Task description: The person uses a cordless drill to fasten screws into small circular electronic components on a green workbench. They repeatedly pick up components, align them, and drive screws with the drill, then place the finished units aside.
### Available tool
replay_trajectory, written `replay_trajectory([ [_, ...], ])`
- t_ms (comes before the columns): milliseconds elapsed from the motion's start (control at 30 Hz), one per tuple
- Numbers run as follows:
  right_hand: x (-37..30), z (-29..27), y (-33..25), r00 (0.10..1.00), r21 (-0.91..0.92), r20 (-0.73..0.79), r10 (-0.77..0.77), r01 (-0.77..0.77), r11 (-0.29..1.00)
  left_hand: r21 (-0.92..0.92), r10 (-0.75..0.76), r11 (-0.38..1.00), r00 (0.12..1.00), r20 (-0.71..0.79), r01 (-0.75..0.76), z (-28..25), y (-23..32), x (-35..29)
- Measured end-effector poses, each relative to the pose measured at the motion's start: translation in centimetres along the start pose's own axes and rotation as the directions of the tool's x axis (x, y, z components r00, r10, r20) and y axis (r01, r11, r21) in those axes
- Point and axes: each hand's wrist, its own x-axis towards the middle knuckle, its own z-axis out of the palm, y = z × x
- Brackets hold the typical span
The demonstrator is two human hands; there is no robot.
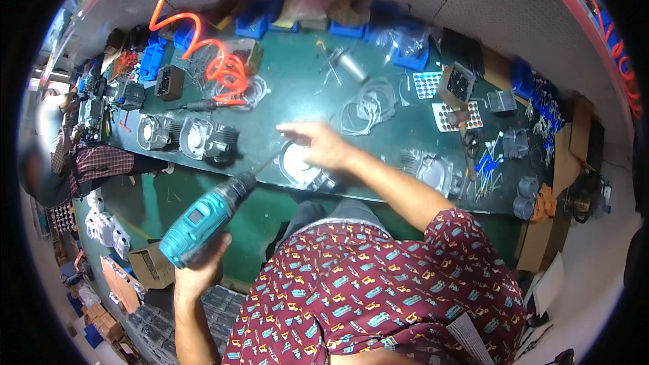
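Observation:
In my left hand (206, 263) is a teal cordless drill (203, 220), gripped by its handle. Its long bit slants up and right toward a round metal housing (296, 163) at the near edge of the bench. Over that housing reaches my right hand (324, 146), one finger stretched out to the left; its other fingers are partly hidden and slightly blurred. To the left stand two similar metal housings (200, 138) with finned sides, and another finned housing (436, 170) lies right of my right forearm.
The dark green bench (291, 105) carries looped gaskets (368, 108), a metal cylinder (351, 66), a box of small dark parts (457, 84) and scissors (471, 143). An orange coiled hose (226, 74) hangs at the left. Blue bins (251, 26) line the back. Another person (74, 155) is at far left.

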Motion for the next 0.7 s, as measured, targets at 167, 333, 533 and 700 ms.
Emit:
replay_trajectory([
  [167,0.6,-6.4,-2.6,0.981,0.322,-0.037,0.191,-0.169,0.932,-0.228,-0.13,0.965,0.991,0.002,0.127,0.4,-0.3,1.6],
  [333,-2.5,-9.6,0.4,0.682,0.327,-0.622,0.386,-0.221,0.919,-0.235,-0.079,0.968,0.997,0.026,0.083,1.1,-1.4,3.0],
  [533,-10.2,-3.4,12.4,0.285,0.645,-0.616,0.735,-0.353,0.678,-0.237,-0.197,0.952,0.98,0.0,0.191,2.8,-1.7,2.7],
  [700,-11.7,-1.5,18.4,0.064,0.735,-0.615,0.786,-0.313,0.601,-0.263,-0.173,0.95,0.985,0.017,0.171,3.3,-2.9,2.9],
])
